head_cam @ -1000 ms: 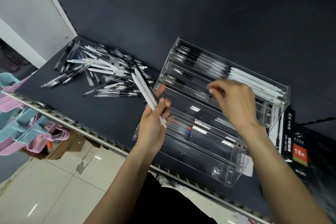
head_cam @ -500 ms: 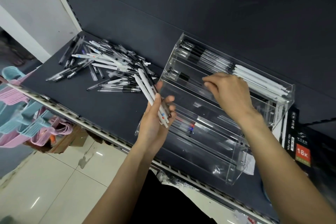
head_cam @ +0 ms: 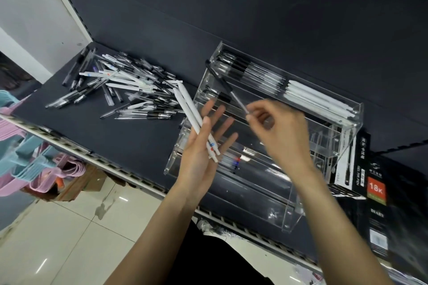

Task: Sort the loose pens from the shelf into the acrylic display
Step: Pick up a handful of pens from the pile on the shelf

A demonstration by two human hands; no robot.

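Right hand (head_cam: 281, 133) pinching 1 black-capped clear pen (head_cam: 225, 87) by its tail end; pen slanted up and left, cap end over the upper tiers of the acrylic display (head_cam: 347, 120). Not yet seated in any tier.

Left hand (head_cam: 203, 146) palm up, fingers spread straight; white pens (head_cam: 192, 111) lying across palm and pinned by the thumb. Count in left hand: at least 2, possibly 3; overlap prevents certainty.

Loose pens (head_cam: 129, 90) heaped on the shelf (head_cam: 111, 141), left of display. Count: too tangled to number; dozens, mixed white and black-capped.

Display: top tier holds a row of black-capped pens and a row of white pens (head_cam: 319, 97); a lower tier holds a few pens with red and blue marks. Exact counts unreadable.

Risks:
- Tail-end pinch gives poor control; cap end likely to catch a tier wall and drop into the wrong slot.
- Thumb-only hold on white pens; tilt of palm could roll them off onto the floor.
- Display light; a knock could shift it toward the shelf edge.
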